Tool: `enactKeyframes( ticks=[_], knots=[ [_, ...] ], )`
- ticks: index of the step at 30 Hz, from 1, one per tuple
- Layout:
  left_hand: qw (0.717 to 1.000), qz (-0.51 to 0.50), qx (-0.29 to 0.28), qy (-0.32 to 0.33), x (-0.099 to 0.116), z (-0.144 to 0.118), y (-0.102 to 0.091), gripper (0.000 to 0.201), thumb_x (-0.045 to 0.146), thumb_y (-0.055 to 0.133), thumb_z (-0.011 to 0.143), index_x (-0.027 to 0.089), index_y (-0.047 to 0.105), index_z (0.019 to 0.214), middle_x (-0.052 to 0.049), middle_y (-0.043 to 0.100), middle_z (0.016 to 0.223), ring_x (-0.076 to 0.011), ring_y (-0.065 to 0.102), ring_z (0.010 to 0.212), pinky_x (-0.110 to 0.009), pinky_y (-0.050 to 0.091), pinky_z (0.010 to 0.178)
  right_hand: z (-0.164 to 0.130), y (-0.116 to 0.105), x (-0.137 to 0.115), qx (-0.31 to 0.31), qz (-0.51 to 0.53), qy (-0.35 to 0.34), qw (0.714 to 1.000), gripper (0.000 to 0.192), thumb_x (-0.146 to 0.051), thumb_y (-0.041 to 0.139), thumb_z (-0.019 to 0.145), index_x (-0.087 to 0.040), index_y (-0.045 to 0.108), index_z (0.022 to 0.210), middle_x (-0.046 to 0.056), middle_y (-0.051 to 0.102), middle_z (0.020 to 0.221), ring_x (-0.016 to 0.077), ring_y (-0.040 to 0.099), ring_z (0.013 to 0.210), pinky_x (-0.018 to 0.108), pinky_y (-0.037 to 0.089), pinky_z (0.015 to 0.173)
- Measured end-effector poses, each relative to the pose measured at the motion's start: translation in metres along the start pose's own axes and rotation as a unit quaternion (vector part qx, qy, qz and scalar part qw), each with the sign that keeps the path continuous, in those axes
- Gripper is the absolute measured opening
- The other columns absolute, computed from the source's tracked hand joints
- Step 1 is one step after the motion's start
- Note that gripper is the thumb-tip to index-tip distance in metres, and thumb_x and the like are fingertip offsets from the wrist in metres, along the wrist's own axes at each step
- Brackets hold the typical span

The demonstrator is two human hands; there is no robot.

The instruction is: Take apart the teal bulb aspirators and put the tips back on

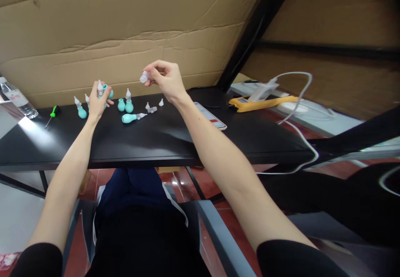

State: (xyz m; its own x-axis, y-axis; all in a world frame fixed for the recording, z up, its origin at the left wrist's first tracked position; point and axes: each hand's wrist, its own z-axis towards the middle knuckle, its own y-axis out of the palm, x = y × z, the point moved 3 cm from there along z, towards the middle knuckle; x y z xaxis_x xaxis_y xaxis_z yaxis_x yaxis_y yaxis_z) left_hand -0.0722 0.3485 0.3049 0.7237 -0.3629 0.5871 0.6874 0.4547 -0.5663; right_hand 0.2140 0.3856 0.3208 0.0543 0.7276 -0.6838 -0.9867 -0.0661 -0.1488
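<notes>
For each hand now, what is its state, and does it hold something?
Left hand: closed, holding a teal bulb; whether it also grips the clear-tipped bulb beside it cannot be told.
Right hand: closed, pinching a small clear plastic piece.

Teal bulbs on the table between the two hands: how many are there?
3: an upright untipped bulb, a clear-tipped upright bulb to its right, and a lying bulb nearer the wearer. The left hand may hide more.

The left hand (99, 101) partly covers a teal bulb (105, 86); the right hand (165, 76) obscures part of a clear piece (143, 77). The right forearm (215, 156) overlaps the phone (215, 121), and the left edge crops a pink item (8, 261).
</notes>
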Motion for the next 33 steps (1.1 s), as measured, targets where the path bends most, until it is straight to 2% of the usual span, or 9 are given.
enactKeyframes(
  ticks=[2, 5, 9, 12, 16, 19, 25, 33],
  knots=[
    [1.0, -0.015, -0.016, -0.01, 0.007, -0.004, 0.002, 0.061, 0.081, 0.068, 0.119, 0.029, 0.069, 0.152, -0.011, 0.086, 0.127, -0.0174, 0.088, 0.083, -0.024, 0.062, 0.072, -0.004, 0.011, -0.009, -0.02, 0.029, -0.013, 0.999, 0.082, -0.107, 0.082, 0.096, -0.026, 0.078, 0.11, 0.008, 0.087, 0.104, 0.0245, 0.088, 0.093, 0.039, 0.077, 0.093],
    [0.998, 0.003, -0.049, 0.032, 0.014, -0.012, 0.006, 0.045, 0.065, 0.075, 0.12, 0.027, 0.076, 0.143, -0.009, 0.088, 0.118, -0.0172, 0.085, 0.081, -0.028, 0.067, 0.08, -0.011, 0.026, -0.017, -0.046, 0.036, -0.021, 0.998, 0.081, -0.105, 0.087, 0.093, -0.027, 0.077, 0.113, 0.009, 0.088, 0.11, 0.0269, 0.089, 0.099, 0.041, 0.076, 0.097],
    [0.99, 0.054, -0.049, 0.118, 0.02, -0.014, 0.009, 0.037, 0.053, 0.087, 0.112, 0.024, 0.087, 0.135, -0.01, 0.088, 0.126, -0.0252, 0.086, 0.105, -0.036, 0.069, 0.097, -0.019, 0.04, -0.025, -0.068, -0.012, -0.017, 0.997, 0.065, -0.088, 0.098, 0.095, -0.029, 0.08, 0.114, 0.01, 0.089, 0.119, 0.0307, 0.087, 0.117, 0.044, 0.074, 0.107],
    [0.981, 0.104, -0.043, 0.159, 0.022, -0.011, 0.01, 0.045, 0.059, 0.092, 0.109, 0.024, 0.091, 0.137, -0.013, 0.086, 0.134, -0.0306, 0.083, 0.124, -0.041, 0.066, 0.111, -0.025, 0.045, -0.031, -0.089, -0.053, -0.031, 0.994, 0.05, -0.071, 0.099, 0.099, -0.027, 0.082, 0.115, 0.009, 0.089, 0.121, 0.0313, 0.085, 0.119, 0.045, 0.072, 0.108],
    [0.976, 0.119, -0.034, 0.181, 0.021, -0.009, 0.009, 0.061, 0.078, 0.088, 0.108, 0.027, 0.093, 0.14, -0.013, 0.081, 0.139, -0.0325, 0.081, 0.13, -0.045, 0.064, 0.116, -0.029, 0.045, -0.032, -0.104, -0.104, -0.062, 0.987, 0.024, -0.047, 0.088, 0.105, -0.026, 0.085, 0.115, 0.007, 0.09, 0.118, 0.0319, 0.084, 0.115, 0.05, 0.067, 0.113],
    [0.974, 0.122, -0.029, 0.189, 0.019, -0.009, 0.008, 0.061, 0.078, 0.086, 0.109, 0.025, 0.093, 0.138, -0.015, 0.077, 0.143, -0.0337, 0.08, 0.133, -0.049, 0.064, 0.119, -0.028, 0.043, -0.027, -0.105, -0.138, -0.064, 0.983, 0.017, -0.038, 0.084, 0.104, -0.025, 0.087, 0.116, 0.006, 0.09, 0.113, 0.0335, 0.085, 0.113, 0.054, 0.065, 0.115],
    [0.974, 0.126, -0.039, 0.184, 0.021, -0.011, 0.013, 0.047, 0.065, 0.079, 0.117, 0.022, 0.092, 0.131, -0.017, 0.079, 0.138, -0.0335, 0.081, 0.129, -0.052, 0.064, 0.121, -0.031, 0.047, -0.015, -0.074, -0.146, -0.032, 0.986, 0.017, -0.04, 0.086, 0.107, -0.027, 0.088, 0.119, 0.007, 0.091, 0.116, 0.0359, 0.086, 0.118, 0.057, 0.066, 0.117],
    [0.975, 0.13, -0.022, 0.181, 0.019, -0.011, 0.017, 0.056, 0.073, 0.074, 0.119, 0.023, 0.092, 0.135, -0.016, 0.078, 0.141, -0.033, 0.082, 0.126, -0.048, 0.066, 0.115, -0.039, 0.058, -0.01, -0.031, -0.128, 0.025, 0.991, 0.032, -0.053, 0.091, 0.109, -0.025, 0.086, 0.124, 0.012, 0.093, 0.123, 0.0391, 0.089, 0.124, 0.06, 0.07, 0.121]
  ],
)
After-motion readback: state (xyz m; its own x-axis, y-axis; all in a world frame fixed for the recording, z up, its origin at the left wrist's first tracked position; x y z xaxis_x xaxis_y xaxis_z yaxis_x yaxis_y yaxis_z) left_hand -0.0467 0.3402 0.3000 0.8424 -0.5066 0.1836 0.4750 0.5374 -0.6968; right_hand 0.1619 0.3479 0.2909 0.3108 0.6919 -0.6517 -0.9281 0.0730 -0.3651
